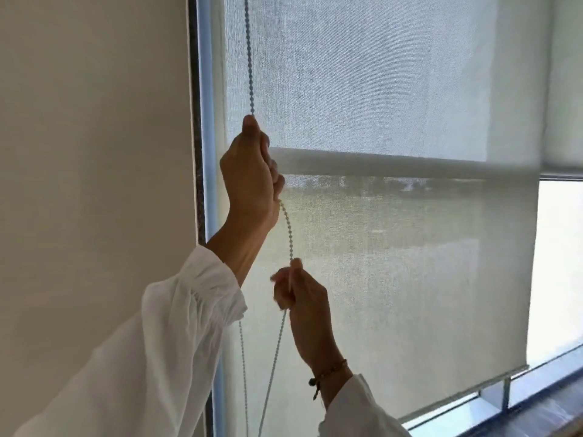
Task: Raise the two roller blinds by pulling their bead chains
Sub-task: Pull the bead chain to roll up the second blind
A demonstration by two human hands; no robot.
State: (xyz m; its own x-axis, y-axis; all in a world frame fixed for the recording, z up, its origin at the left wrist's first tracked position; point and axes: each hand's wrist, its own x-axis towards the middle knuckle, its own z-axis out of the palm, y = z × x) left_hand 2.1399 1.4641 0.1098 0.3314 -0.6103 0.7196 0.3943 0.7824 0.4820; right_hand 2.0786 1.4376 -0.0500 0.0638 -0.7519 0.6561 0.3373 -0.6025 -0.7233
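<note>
At window's left edge: left hand (252,178) fisted tight on bead chain (249,55), high up; right hand (303,298) lower, fingers pinched on same chain w/ slack between. Roller blind (410,263) hangs nearly to sill; 2nd blind (564,89) at right, bottom edge higher.

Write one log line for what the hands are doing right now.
left hand: fingers shut on bead chain, high | right hand: fingers shut on bead chain, lower | blind: bottom edge near sill
</note>
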